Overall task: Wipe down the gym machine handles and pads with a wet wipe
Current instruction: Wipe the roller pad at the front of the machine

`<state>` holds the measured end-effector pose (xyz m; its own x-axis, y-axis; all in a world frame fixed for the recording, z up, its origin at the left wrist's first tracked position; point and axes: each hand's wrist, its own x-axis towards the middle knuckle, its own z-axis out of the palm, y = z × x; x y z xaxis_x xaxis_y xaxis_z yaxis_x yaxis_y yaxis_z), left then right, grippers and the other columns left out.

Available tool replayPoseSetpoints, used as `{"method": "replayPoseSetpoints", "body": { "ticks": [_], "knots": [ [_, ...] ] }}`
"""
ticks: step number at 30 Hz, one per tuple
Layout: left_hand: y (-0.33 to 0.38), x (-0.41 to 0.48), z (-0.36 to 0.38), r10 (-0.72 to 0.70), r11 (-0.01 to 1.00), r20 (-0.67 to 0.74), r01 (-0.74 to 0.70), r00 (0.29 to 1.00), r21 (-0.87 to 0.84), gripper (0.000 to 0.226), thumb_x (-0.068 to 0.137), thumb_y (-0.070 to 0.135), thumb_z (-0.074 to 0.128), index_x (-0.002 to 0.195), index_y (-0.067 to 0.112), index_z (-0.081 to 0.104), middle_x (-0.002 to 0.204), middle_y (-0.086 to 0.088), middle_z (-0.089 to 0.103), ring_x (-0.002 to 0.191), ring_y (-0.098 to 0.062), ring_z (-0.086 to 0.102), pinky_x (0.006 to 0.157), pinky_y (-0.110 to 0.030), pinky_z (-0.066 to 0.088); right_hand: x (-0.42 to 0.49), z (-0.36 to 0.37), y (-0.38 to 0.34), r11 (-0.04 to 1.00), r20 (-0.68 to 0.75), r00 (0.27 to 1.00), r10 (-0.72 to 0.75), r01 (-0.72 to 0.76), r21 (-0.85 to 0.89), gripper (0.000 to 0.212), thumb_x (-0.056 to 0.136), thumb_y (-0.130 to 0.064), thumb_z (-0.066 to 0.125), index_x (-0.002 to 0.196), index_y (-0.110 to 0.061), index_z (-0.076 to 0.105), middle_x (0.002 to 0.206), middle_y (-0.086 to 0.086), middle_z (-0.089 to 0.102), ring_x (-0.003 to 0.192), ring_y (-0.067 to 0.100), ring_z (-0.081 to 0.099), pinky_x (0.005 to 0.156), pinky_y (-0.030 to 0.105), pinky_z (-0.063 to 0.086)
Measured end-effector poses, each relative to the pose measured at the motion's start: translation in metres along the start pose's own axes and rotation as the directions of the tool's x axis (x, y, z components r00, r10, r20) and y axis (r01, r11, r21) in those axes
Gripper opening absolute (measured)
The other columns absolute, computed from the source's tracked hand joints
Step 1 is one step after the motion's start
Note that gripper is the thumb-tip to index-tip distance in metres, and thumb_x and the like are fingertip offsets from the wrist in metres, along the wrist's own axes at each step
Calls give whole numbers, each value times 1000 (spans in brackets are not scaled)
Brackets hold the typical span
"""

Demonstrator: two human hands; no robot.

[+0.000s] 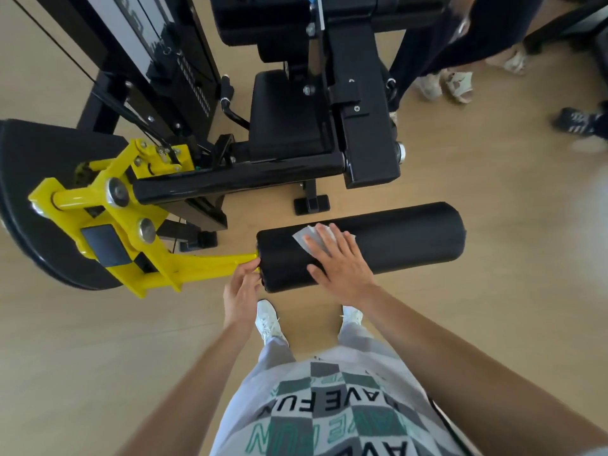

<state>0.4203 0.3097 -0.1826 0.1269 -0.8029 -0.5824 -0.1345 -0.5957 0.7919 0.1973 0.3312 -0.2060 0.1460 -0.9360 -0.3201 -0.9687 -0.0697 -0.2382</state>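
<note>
A black cylindrical roller pad (404, 238) lies across the middle of the view, fixed to a yellow lever arm (197, 268). My right hand (335, 261) lies flat on top of the pad and presses a white wet wipe (307, 236) against it; the wipe shows past my fingertips. My left hand (241, 291) is at the pad's left end, its fingers curled around the tip of the yellow arm. Further back are the machine's black seat pad (286, 120) and a short black side handle (227, 93).
The black machine frame (237, 179), the weight stack (184, 70) and a round black cam cover (29, 199) fill the left and middle. Other people's feet (457, 83) stand on the wooden floor at upper right. My own white shoes (268, 320) are just under the pad.
</note>
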Motion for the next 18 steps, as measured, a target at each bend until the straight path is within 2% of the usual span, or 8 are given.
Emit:
{"method": "replayPoseSetpoints", "body": {
  "ticks": [2,3,5,7,9,12,15,18],
  "knots": [
    [-1,5,3,82,976,-49,-71,995,206,30,93,20,55,119,28,67,101,6,65,98,-22,62,78,-32,49,-9,-5,26,996,-7,997,82,-82,20,61,106,-53,11,163,-30,11,171,7,8,158,33,2,127,54,8],
    [1,7,6,163,936,-58,-135,985,324,32,93,19,57,122,28,65,109,7,62,103,-22,60,81,-36,49,-13,-7,39,990,-21,991,134,-133,38,60,106,-52,11,162,-31,11,170,7,9,158,32,2,127,54,8],
    [9,9,16,356,809,-3,-306,935,502,37,93,16,62,129,25,63,125,7,58,114,-21,55,89,-39,50,-20,-10,64,966,-42,967,252,-248,74,58,107,-51,12,161,-33,11,169,6,9,158,32,1,128,53,5],
    [22,15,29,467,663,123,-439,876,607,44,93,19,65,136,22,60,135,3,57,122,-22,50,97,-40,49,-24,-13,84,934,-34,938,345,-340,104,55,107,-49,17,160,-34,11,169,6,8,157,32,-1,126,51,2],
    [36,23,47,457,539,246,-487,855,688,53,93,29,66,144,23,53,146,0,52,134,-24,45,109,-44,42,-25,-16,92,914,-33,918,396,-390,114,55,108,-49,19,160,-33,11,169,8,7,157,34,-2,126,52,1],
    [45,34,72,302,381,382,-478,874,792,68,96,51,60,156,28,36,164,2,32,152,-24,27,121,-50,25,-24,-14,84,901,-17,907,422,-417,123,60,107,-52,18,161,-30,6,170,8,3,157,37,-8,125,53,-2],
    [33,38,85,223,191,458,-499,861,845,75,95,69,46,159,33,28,167,5,27,156,-21,19,126,-48,11,-25,-9,63,929,-22,935,355,-350,120,64,105,-56,17,162,-31,3,171,5,1,157,38,-10,124,55,-4],
    [28,36,84,260,154,442,-489,859,859,77,93,73,43,158,34,29,166,7,30,155,-19,20,127,-46,10,-32,-5,52,968,-29,972,233,-229,107,65,105,-57,14,163,-33,-5,172,0,-8,156,33,-18,125,52,-9]
  ]
}}
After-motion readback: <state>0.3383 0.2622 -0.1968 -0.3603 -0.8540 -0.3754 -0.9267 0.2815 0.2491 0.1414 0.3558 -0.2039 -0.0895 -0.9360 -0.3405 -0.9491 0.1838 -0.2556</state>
